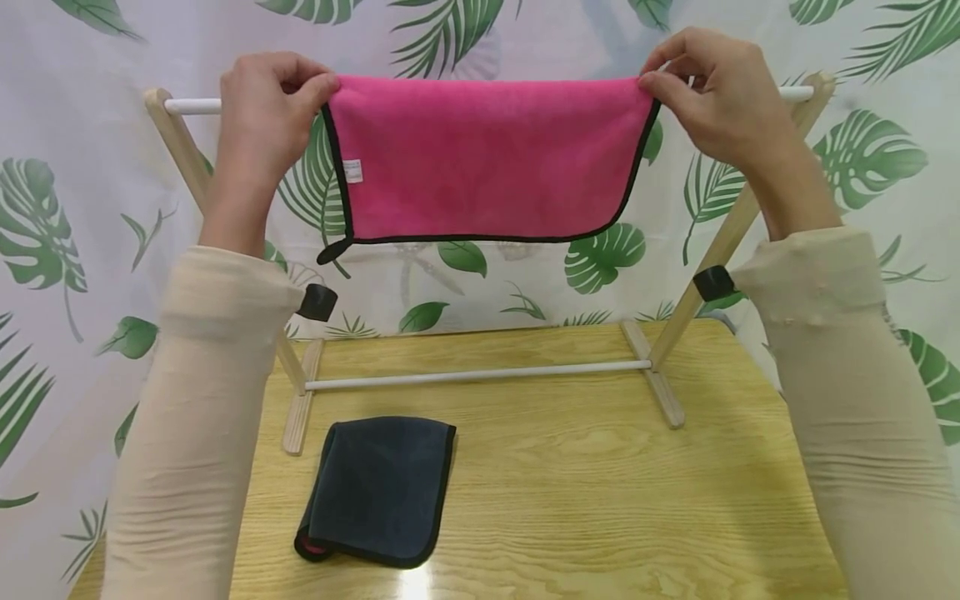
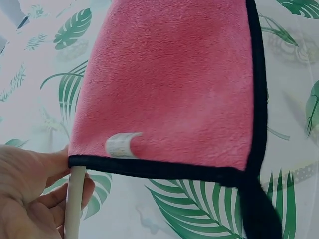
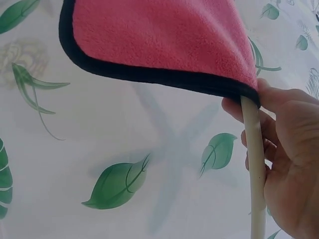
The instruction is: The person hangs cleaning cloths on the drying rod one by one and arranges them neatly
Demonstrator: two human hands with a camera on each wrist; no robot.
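A pink towel point(image 1: 487, 158) with black edging hangs over the white top bar point(image 1: 193, 107) of a wooden rack. A white label point(image 1: 352, 171) and a black loop point(image 1: 335, 250) show on its left side. My left hand point(image 1: 266, 108) pinches the towel's top left edge at the bar; in the left wrist view its thumb and fingers lie on either side of the bar. At the top right edge, my right hand point(image 1: 720, 96) pinches the cloth against the bar, fingers curled behind it in the right wrist view. The towel's far side is hidden.
A folded dark grey towel point(image 1: 382, 492) with black edging lies on the wooden table point(image 1: 600, 500), front left. The rack's slanted legs point(image 1: 738, 233) stand on wooden feet, joined by a low white rod point(image 1: 480, 375). Behind hangs a leaf-patterned cloth point(image 1: 45, 108).
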